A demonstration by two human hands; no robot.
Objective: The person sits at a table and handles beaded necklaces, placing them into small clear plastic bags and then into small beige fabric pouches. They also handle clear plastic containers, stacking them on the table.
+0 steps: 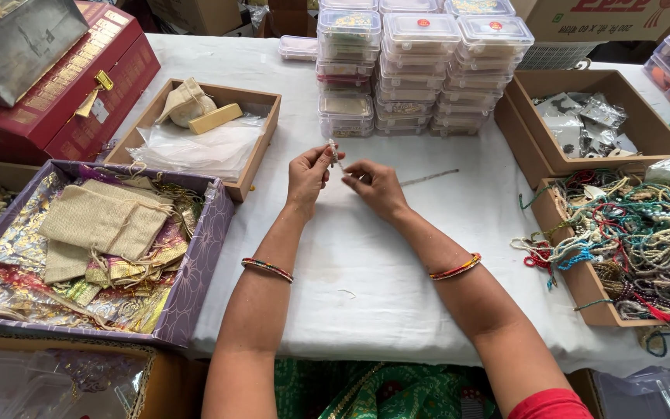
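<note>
My left hand (308,177) is raised over the white tablecloth (366,264) and pinches a small beaded ornament (333,150) between thumb and fingers. My right hand (374,186) is just beside it, fingers curled, pinching a thin thread (428,178) that runs off to the right across the cloth. The two hands almost touch. Each wrist wears a coloured bangle.
Stacked clear plastic boxes (420,70) stand behind the hands. Left: a wooden tray (253,147) with plastic bags, and a purple box (195,271) of burlap pouches. Right: a wooden tray (575,271) of tangled beaded cords, and another (645,116) holding small packets. A red case (63,85) sits far left.
</note>
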